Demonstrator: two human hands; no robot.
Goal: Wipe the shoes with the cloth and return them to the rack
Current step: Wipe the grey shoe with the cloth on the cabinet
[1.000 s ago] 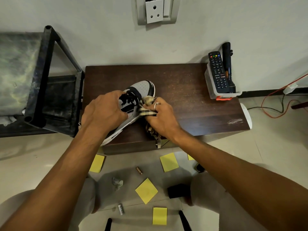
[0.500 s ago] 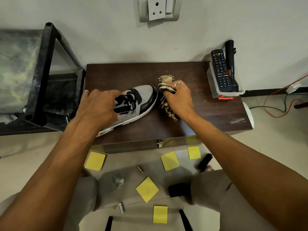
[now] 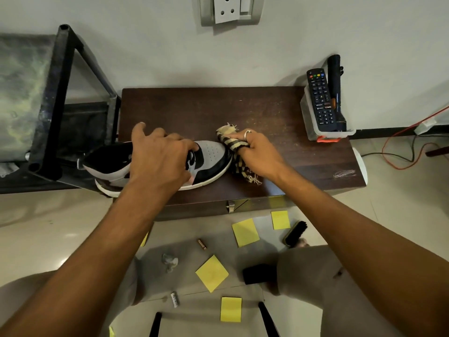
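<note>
The shoe (image 3: 211, 152) lies on its sole along the table's (image 3: 218, 105) front left part, toe pointing right, heel jutting past the left edge toward the rack (image 3: 58, 93); the left hand (image 3: 160, 159) grips it from above, fingers curled over the laces, thumb on the near side; the right hand (image 3: 257, 154) clutches the bunched striped cloth (image 3: 230, 142), pressing it against the toe; a remote (image 3: 320, 100) stands in a tray at the right rear corner; yellow notes (image 3: 211, 273) and a brush (image 3: 295, 233) lie on the floor.
</note>
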